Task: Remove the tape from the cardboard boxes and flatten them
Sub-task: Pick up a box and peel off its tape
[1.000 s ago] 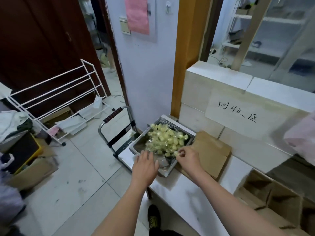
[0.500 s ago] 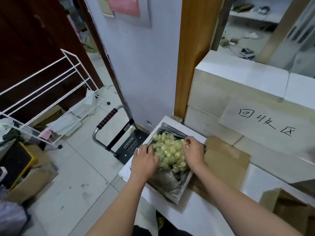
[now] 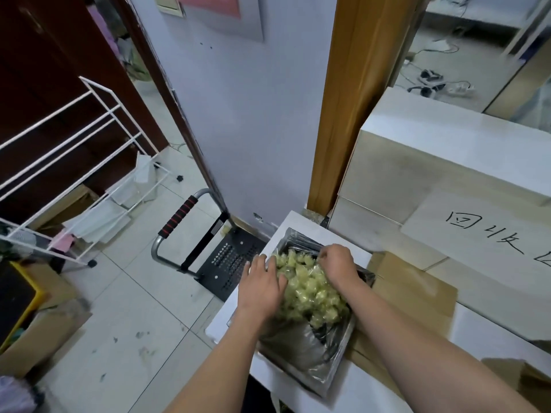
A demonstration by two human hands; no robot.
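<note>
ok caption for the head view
Both hands, left and right, on wadded tape in a lined tray.

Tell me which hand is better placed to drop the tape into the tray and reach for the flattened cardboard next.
Right, probably. The right hand is curled over the far end of the tape pile in the tray, beside the flattened cardboard. The left hand lies on the tray's opposite edge.

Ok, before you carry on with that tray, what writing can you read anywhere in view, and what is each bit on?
"回收" followed by a third character cut off by the right edge: handwritten in black on the white paper sheet stuck to the front of the pale blocks.
Pink sheet on the wall: no readable text.
Black plate of the hand truck: only holes, no label readable.
Nothing else legible.
</note>
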